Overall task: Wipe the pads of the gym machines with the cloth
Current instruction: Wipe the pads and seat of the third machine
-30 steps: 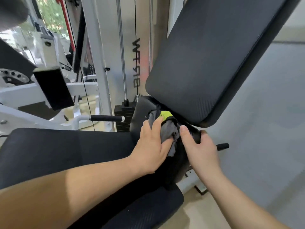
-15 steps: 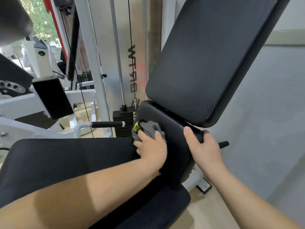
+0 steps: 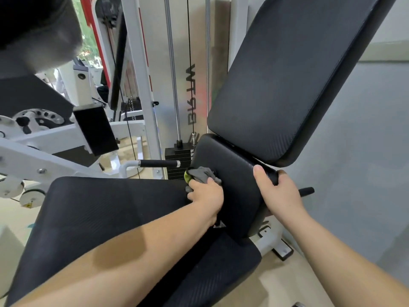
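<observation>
Head view: weight stack (image 3: 177, 157), handle (image 3: 158, 163) behind cloth (image 3: 202, 175) and lower pad (image 3: 234, 185).

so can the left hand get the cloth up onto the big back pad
Probably yes: the left hand holds the cloth on the small pad just below the back pad, with nothing between them.

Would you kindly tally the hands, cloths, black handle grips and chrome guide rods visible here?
Cloths: 1, the grey cloth
Hands: 2, left hand holding it, right hand gripping the small pad
Black handle grips: 2
Chrome guide rods: 2
Total: 7
</observation>
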`<control>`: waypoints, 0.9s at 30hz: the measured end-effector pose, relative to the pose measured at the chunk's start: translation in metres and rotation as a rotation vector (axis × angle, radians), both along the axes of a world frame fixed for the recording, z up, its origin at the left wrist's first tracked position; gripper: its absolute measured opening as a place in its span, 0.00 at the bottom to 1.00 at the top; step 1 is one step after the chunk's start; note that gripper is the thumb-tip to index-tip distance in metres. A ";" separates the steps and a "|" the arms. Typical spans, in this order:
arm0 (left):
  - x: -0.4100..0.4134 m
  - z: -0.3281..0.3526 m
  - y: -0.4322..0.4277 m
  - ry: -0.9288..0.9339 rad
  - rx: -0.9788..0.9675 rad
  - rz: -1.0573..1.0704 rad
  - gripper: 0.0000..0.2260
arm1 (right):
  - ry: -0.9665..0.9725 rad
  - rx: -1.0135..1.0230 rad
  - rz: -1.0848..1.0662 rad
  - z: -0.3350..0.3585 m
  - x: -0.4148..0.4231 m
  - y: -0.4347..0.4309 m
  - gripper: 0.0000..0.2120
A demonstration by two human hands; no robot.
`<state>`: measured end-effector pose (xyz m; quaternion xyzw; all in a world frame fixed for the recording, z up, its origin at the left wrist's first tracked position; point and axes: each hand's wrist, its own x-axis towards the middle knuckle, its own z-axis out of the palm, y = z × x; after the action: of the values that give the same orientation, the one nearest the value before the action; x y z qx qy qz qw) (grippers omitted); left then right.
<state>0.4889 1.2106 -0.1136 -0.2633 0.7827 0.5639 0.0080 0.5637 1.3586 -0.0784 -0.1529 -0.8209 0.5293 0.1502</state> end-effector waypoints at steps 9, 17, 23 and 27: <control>0.088 0.059 0.019 0.703 -0.158 -0.440 0.26 | -0.168 -0.217 0.161 0.004 0.007 0.029 0.33; 0.083 0.040 0.050 1.055 -1.048 -0.679 0.21 | -0.175 -0.415 0.125 -0.013 0.028 0.051 0.21; 0.126 -0.010 0.023 0.818 -1.285 -0.963 0.19 | -0.195 -0.542 0.115 -0.028 0.037 0.041 0.20; 0.146 -0.025 0.004 0.441 -1.228 -1.049 0.21 | -0.231 -0.420 0.132 -0.045 0.039 0.037 0.13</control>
<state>0.6352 1.2144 -0.1391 0.2939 0.9554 -0.0008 -0.0288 0.6031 1.3956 -0.1232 -0.1862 -0.7127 0.6761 -0.0147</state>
